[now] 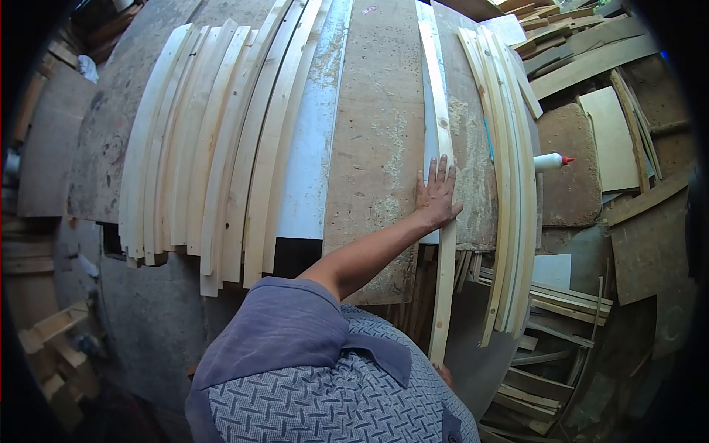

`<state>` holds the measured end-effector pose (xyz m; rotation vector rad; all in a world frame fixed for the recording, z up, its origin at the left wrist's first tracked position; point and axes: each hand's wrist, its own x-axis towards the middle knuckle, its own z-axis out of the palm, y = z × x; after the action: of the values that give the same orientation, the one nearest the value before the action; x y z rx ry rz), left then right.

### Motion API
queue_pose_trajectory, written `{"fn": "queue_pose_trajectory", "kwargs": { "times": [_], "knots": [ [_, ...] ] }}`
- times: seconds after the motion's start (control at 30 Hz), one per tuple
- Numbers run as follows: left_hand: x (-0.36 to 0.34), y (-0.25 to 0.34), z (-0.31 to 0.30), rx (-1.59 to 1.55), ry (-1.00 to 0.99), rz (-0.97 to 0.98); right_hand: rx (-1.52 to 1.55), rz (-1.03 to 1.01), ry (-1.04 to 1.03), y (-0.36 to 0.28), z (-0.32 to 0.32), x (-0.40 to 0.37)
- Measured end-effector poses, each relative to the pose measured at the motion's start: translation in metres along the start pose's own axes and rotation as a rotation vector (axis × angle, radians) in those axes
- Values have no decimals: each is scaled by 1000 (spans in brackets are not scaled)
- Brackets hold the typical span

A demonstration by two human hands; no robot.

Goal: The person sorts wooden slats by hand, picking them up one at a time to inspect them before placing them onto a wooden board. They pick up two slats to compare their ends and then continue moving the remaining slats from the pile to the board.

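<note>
A long, pale wooden strip point(442, 111) runs lengthwise over the worktable and past its near edge, towards my body. My left hand point(437, 193) lies palm down on it, fingers spread and pressed against its upper face. At the strip's near end, my right hand point(444, 373) is closed around the wood; only a small part of it shows beside my shirt. Beneath the strip are worn boards point(373, 170) with rough, flaky patches and a narrow light-coloured panel.
Many pale strips point(196, 133) lie side by side on the left. Another bundle point(509, 184) lies to the right, beside a white glue bottle point(548, 162) with a red tip. Scrap boards point(591, 59) and stacked offcuts point(546, 369) fill the right side.
</note>
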<state>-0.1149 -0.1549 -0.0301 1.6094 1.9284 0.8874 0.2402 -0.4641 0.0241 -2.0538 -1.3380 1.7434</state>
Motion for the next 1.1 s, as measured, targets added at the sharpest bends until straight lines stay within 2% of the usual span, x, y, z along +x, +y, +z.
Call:
{"fn": "queue_pose_trajectory", "kwargs": {
  "times": [0.17,0.27,0.43,0.57,0.67,0.8,0.97,1.1],
  "knots": [
    [-1,-2,-3,-24,-26,3,-6,-52,36,-6,9,-1],
    [0,-4,-1,-25,-28,7,6,-20,66,19,4,7],
    [-1,-5,-3,-22,-29,8,-148,51,101,-53,29,-19],
    [-1,-6,-4,-22,-44,10,-182,90,122,-67,35,-24],
    [-2,-6,-4,-26,-43,10,-111,31,118,-6,16,-2],
    [-4,-6,-10,-38,-76,-15,-225,-21,136,-43,34,-12],
    [-5,-11,-9,-21,-57,-8,-256,-66,190,-27,40,-7],
    [-6,-9,-18,13,-88,-13,-200,-48,139,-33,42,-11]
  ]
}}
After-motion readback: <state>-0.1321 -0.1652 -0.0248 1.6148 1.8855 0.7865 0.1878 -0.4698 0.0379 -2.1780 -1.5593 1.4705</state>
